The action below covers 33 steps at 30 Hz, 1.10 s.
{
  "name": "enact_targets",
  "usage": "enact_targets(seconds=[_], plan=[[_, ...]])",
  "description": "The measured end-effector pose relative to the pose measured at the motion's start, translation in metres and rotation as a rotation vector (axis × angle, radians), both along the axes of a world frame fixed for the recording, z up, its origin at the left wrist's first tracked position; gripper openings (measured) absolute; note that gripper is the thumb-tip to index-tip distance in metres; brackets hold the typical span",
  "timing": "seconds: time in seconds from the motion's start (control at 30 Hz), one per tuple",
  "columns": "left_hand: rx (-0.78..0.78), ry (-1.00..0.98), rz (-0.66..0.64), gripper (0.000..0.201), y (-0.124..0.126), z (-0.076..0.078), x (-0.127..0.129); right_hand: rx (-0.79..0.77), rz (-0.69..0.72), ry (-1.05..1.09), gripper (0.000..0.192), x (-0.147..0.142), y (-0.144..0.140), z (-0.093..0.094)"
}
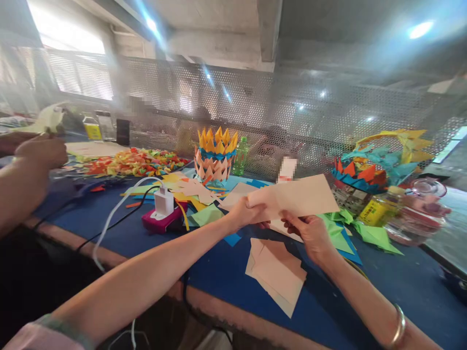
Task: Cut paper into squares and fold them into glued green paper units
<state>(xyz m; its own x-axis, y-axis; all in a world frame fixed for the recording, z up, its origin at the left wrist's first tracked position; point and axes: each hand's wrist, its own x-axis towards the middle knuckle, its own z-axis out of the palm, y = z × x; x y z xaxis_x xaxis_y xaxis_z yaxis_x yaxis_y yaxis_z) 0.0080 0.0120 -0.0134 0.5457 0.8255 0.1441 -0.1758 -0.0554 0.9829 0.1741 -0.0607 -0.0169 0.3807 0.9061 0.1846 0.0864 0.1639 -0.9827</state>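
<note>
A cream-coloured paper sheet (299, 195), long and apparently folded, is held up above the blue table. My left hand (248, 214) is closed on its left end, thumb on top. Along the lower edge my right hand (306, 231) pinches the same sheet between thumb and fingers. Just below the hands, a loose stack of cream paper pieces (277, 272) lies on the table. Behind my left hand are more paper pieces, among them a green sheet (207, 215). Green folded papers (375, 236) lie to the right of my right hand.
A magenta power strip (164, 221) with a white charger (164, 200) and cables sits left. Behind stand a paper-pointed basket (215, 158), a green bottle (241, 156) and a pile of small folded papers (140, 162). Bottles (381, 206) stand right. Another person's hands (44, 150) work far left.
</note>
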Motion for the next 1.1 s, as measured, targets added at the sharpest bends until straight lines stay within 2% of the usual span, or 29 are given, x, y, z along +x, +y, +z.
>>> enact_targets(seconds=[0.07,0.13,0.2,0.27,0.37,0.43,0.57,0.67,0.8,0.9,1.1], plan=[[-0.015,-0.009,0.044,0.025,0.003,0.002,-0.003,-0.003,-0.008,-0.026,0.042,0.018,-0.004,0.008],[-0.027,-0.016,0.086,0.023,0.005,0.004,-0.007,-0.06,0.057,-0.193,0.044,0.044,-0.009,0.017],[-0.036,-0.021,0.117,0.021,0.008,0.005,-0.01,-0.179,0.152,-0.551,0.039,0.071,-0.015,0.023],[-0.038,-0.023,0.134,0.021,0.01,0.006,-0.012,-0.297,0.156,-0.954,0.026,0.095,-0.019,0.025],[-0.036,-0.013,0.134,0.025,0.011,0.006,-0.013,-0.453,0.172,-1.274,0.017,0.112,-0.022,0.021],[-0.035,-0.007,0.131,0.027,0.011,0.007,-0.013,-0.501,0.2,-1.31,0.02,0.112,-0.023,0.019],[-0.035,-0.01,0.144,0.024,0.01,0.009,-0.012,-0.494,0.19,-1.305,0.032,0.101,-0.029,0.021],[-0.038,-0.007,0.162,0.021,0.01,0.009,-0.013,-0.515,0.291,-1.351,0.035,0.092,-0.037,0.028],[-0.034,0.001,0.169,0.018,0.011,0.009,-0.013,-0.603,0.4,-1.339,0.039,0.087,-0.043,0.038],[-0.03,0.003,0.17,0.011,0.012,0.009,-0.013,-0.736,0.44,-1.229,0.039,0.091,-0.043,0.039],[-0.043,0.007,0.185,0.007,0.008,0.011,-0.013,-0.709,0.375,-1.233,0.04,0.103,-0.045,0.034]])
